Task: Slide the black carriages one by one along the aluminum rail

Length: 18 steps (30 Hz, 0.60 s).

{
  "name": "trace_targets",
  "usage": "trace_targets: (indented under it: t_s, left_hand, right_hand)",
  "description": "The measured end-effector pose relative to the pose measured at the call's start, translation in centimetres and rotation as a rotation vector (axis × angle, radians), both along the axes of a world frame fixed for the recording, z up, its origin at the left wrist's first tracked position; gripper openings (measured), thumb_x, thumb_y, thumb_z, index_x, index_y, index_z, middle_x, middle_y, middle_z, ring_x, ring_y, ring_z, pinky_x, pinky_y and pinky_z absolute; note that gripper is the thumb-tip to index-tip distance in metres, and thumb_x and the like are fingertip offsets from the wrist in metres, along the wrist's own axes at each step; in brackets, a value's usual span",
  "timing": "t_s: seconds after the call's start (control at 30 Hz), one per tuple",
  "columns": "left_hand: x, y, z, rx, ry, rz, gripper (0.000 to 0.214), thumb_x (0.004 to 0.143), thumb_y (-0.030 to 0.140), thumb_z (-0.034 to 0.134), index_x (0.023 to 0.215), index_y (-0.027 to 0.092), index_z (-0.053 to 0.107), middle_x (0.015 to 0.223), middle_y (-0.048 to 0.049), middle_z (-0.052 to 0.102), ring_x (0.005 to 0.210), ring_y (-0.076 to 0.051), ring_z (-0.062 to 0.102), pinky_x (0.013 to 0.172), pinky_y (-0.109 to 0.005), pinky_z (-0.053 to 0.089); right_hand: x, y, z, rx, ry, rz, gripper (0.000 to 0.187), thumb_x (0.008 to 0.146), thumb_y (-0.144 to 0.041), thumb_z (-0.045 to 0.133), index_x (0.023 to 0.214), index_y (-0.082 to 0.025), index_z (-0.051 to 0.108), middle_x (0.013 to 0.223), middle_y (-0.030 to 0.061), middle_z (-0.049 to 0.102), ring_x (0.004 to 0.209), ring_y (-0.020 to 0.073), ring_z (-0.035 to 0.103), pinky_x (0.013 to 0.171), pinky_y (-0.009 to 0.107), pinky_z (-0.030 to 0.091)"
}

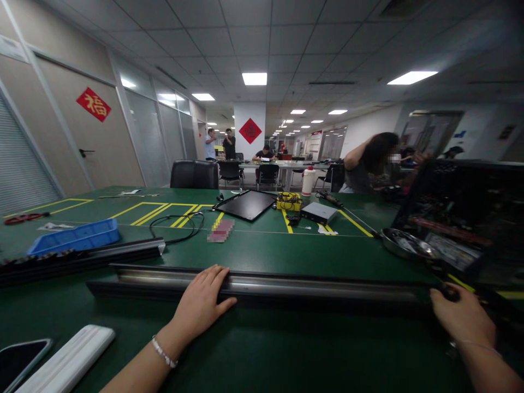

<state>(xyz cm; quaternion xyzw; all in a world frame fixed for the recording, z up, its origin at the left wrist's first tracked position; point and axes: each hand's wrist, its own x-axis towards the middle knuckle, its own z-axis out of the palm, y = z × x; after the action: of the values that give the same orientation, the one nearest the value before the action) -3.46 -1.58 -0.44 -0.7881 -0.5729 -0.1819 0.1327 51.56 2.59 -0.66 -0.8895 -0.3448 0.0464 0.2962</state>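
Note:
A long black metal channel (pixel 327 289) lies across the table in front of me, its hollow, shiny inner side showing. My left hand (pixel 204 297) grips it left of its middle, with the fingers over the top and the thumb along the near side. At the channel's right end, my right hand (pixel 464 314) is closed around a dark, rounded piece (pixel 451 293), perhaps a handle; shadow hides its kind. Behind the left end lies another black rail (pixel 135 250), beside a blue plastic tray (pixel 77 236).
On the green table (pixel 262 251) stand a metal bowl of small parts (pixel 403 243), an open dark case (pixel 462 218), a black panel (pixel 245 204), a yellow basket (pixel 289 201) and a grey box (pixel 319 213). A phone (pixel 22 363) and white bar (pixel 69 360) lie near left. A person (pixel 370 161) sits opposite.

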Motion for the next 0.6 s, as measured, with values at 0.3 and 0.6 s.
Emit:
trace_targets:
  t_s: [0.3, 0.6]
  left_hand:
    - [-0.2, 0.0, 0.1, 0.014, 0.013, -0.014, 0.060, 0.078, 0.056, 0.048, 0.127, 0.021, 0.043, 0.128, -0.0087, 0.054, 0.118, -0.025, 0.048, 0.099, -0.043, 0.039]
    - [-0.5, 0.1, -0.3, 0.057, 0.013, -0.067, 0.051, 0.077, 0.052, 0.052, 0.118, 0.021, 0.048, 0.128, -0.0091, 0.054, 0.120, -0.025, 0.047, 0.100, -0.043, 0.038]
  right_hand:
    - [1.0, -0.2, -1.1, 0.137, -0.028, -0.043, 0.063, 0.075, -0.054, 0.042, 0.118, -0.011, 0.056, 0.105, 0.0250, 0.060, 0.084, 0.0324, 0.059, 0.065, 0.040, 0.040]
    - [3.4, -0.3, -2.7, 0.295, 0.117, -0.205, 0.065, 0.067, -0.039, 0.050, 0.122, -0.005, 0.056, 0.093, 0.0280, 0.061, 0.070, 0.0290, 0.056, 0.055, 0.042, 0.034]
